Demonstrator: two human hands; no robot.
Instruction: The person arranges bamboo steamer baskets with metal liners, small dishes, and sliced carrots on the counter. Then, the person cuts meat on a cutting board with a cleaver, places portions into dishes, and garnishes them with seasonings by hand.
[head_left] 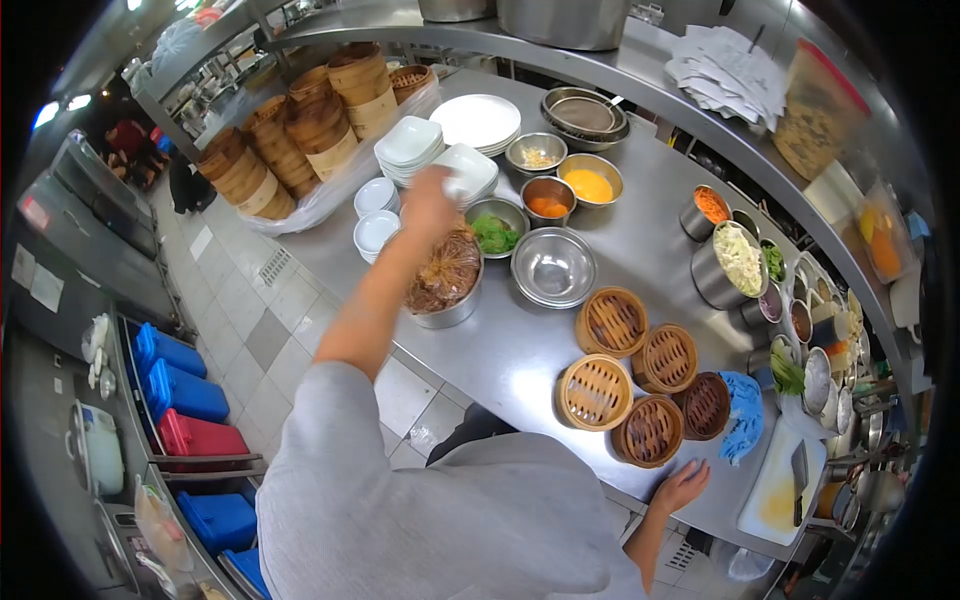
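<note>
My left hand (pixel 430 203) reaches out over the steel table, smeared by motion. It is at the front of a stack of white square dishes (pixel 468 172), and I cannot make out whether it touches them. Below that arm stands a pot (pixel 447 318) of brown food partly covered with clear plastic (pixel 455 262). My right hand (pixel 682 487) is open at the table's near edge, fingers apart and holding nothing. Closest to it are a slatted bamboo steamer (pixel 648 431), a darker steamer (pixel 704 406) and a crumpled blue plastic bag (pixel 742 418).
Tall stacks of bamboo steamers (pixel 318 125) stand at the far left. Bowls of yellow liquid (pixel 590 184), orange food (pixel 548 205) and chopped greens (pixel 494 234) surround nested metal bowls (pixel 553 266). A knife (pixel 800 480) lies on a white cutting board (pixel 775 490). A shelf (pixel 690 95) overhangs the back.
</note>
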